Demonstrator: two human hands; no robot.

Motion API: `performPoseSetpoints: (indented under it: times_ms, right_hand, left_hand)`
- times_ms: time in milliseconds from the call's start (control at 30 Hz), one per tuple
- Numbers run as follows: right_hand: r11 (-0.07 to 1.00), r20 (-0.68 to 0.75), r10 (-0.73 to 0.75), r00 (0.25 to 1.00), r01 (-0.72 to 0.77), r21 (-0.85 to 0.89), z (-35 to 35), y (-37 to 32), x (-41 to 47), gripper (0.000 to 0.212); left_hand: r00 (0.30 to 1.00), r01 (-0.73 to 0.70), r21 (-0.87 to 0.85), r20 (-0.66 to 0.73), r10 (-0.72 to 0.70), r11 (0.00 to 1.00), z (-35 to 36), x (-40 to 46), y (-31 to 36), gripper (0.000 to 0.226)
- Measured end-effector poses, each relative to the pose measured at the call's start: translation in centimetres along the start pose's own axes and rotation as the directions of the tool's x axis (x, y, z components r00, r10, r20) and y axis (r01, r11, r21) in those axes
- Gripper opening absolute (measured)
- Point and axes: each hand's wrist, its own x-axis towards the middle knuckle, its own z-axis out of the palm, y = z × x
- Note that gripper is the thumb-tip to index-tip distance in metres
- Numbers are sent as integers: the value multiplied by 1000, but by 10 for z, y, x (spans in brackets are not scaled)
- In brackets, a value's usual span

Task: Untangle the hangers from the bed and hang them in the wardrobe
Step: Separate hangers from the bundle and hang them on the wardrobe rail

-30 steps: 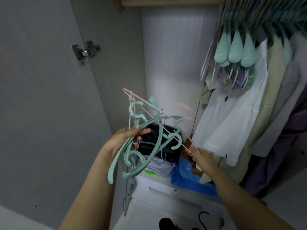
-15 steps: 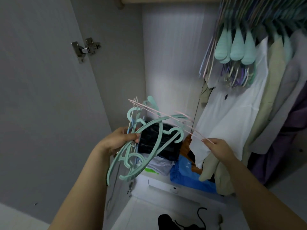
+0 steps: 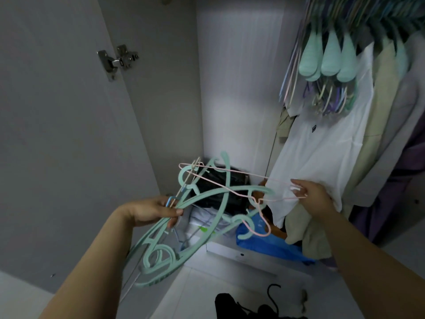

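Nearest to me, my left hand (image 3: 156, 209) grips a tangled bunch of mint-green plastic hangers (image 3: 184, 229), fingers curled round the arms where they cross; thin wire hangers, one with a blue end, are caught in the same grip. The green ones are broad, flat and curved, with scrolled notches, and fan downward and to the right in front of the wardrobe floor. My right hand (image 3: 315, 196) pinches the shoulder of a thin pink wire hanger (image 3: 232, 180), thumb and fingertips pressed together on it; its hook points down past a green arm, and its far end is threaded among the green hooks. Beyond, folded clothes and a blue bag (image 3: 271, 242) lie on the wardrobe's bottom shelf. Farther up right, a white T-shirt (image 3: 322, 153) and other garments hang beside mint hangers already on the rail (image 3: 331, 58). The door hinge (image 3: 117, 61) sits upper left.
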Motion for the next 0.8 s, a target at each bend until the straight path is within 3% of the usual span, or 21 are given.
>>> performPoseSetpoints:
  times_ms: [100,233,300,467,633,733,800]
  right_hand:
    - [999,9,-38,999,38,26,-3,-9,14,34]
    - [980,-20,-158,987,154,-126,1,-22,22,35]
    - [962,-16,-197,980,190,-195,6,-27,18,37]
    - [943,-65,-190,980,163,-291,22,-27,2,47]
    - [923,-62,-201,978,168,-346,28,-17,-6,47]
    - [935,-74,-158,985,125,-332,30,-8,-13,44]
    - [972,-32,-24,999,15,-235,32,-6,-17,43]
  left_hand:
    - [994,94,-158,-33,-100,983,4,-1,-10,28]
    - [965,129,-18,-229,-129,992,5,-5,-19,29]
    - [940,107,-46,-322,-116,993,7,-4,-24,38]
    - [753,65,-237,-626,-203,969,10,0,-42,53]
    - [551,-44,-399,-774,-311,916,16,6,-58,52]
    - [507,-81,-460,-783,-361,884,17,7,-65,51]
    - [505,-95,-475,-780,-369,875,20,8,-67,49]
